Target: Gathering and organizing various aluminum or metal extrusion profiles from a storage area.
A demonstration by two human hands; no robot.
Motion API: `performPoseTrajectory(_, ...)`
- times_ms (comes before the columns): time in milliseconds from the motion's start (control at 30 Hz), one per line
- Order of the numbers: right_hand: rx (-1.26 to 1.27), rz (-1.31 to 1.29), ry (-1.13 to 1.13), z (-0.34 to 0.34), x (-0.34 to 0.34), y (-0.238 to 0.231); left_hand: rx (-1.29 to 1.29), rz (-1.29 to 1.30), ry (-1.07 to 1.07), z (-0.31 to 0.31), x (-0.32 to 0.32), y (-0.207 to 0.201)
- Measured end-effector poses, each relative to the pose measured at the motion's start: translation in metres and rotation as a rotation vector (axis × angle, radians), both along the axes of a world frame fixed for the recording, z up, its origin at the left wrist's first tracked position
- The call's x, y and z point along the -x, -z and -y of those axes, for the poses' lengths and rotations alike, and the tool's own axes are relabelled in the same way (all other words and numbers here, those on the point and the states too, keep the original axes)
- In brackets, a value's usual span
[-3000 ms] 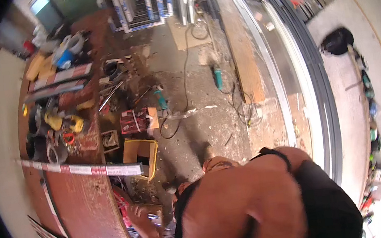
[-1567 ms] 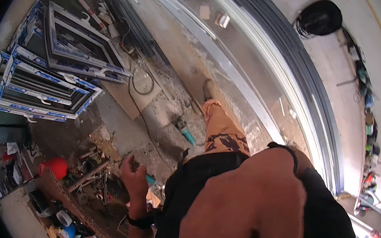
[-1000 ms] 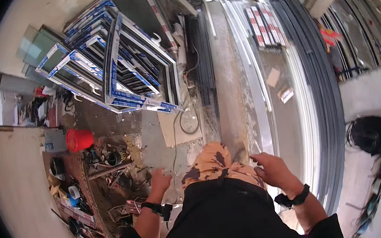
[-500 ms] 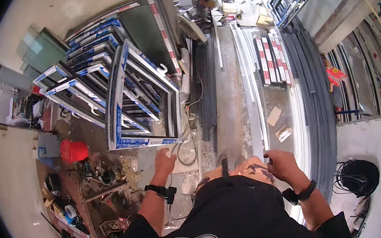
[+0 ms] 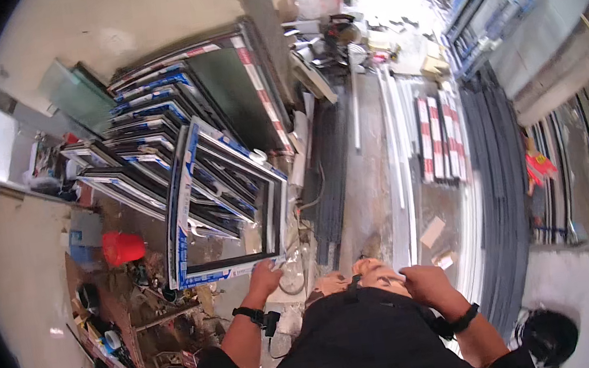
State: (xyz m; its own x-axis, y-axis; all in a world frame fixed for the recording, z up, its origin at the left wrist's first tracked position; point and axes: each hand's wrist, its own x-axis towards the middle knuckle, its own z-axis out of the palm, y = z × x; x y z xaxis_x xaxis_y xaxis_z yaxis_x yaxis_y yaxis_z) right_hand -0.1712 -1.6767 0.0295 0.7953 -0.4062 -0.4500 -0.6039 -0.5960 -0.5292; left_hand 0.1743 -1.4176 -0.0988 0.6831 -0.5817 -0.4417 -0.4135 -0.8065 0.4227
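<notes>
My left hand (image 5: 265,279) is at the lower right corner of a window frame (image 5: 225,273) with blue and white protective film. Its fingers are loosely bent and apart, overlapping the lower rail; firm contact is hard to judge. This frame leans at the front of a stack of similar window frames (image 5: 148,132), and a white handle (image 5: 257,157) sticks out from its right side. Beside my patterned shorts (image 5: 379,276), my right hand (image 5: 427,284) hangs with curled fingers, and nothing shows in it.
A red bucket (image 5: 123,248) and a cluttered rack (image 5: 123,334) stand at left. Dark profiles (image 5: 330,172) and white profiles (image 5: 397,171) line the floor ahead. Grey profiles (image 5: 496,181) run along the right, near a black coil (image 5: 548,337). More blue-wrapped frames (image 5: 489,2) lean at far right.
My view has tilted, so the scene sits lower in the picture. My left hand has come up from below the front window frame to its lower rail. My right hand stays beside my shorts.
</notes>
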Motion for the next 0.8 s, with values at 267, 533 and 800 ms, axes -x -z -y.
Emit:
performPoseTrajectory(267,0.078,-0.008,0.048,0.107,0.006,-0.007,-0.143,-0.09,0.136,0.08,-0.024,0.038)
performPoseTrajectory(533,-0.066,-0.076,0.076,0.168,-0.029,0.004,-0.295,-0.363,0.348,0.2,-0.012,0.04)
performPoseTrajectory(800,-0.022,-0.162,0.245,0.3,-0.068,0.006,-0.134,-0.482,0.288,0.326,-0.055,0.071)
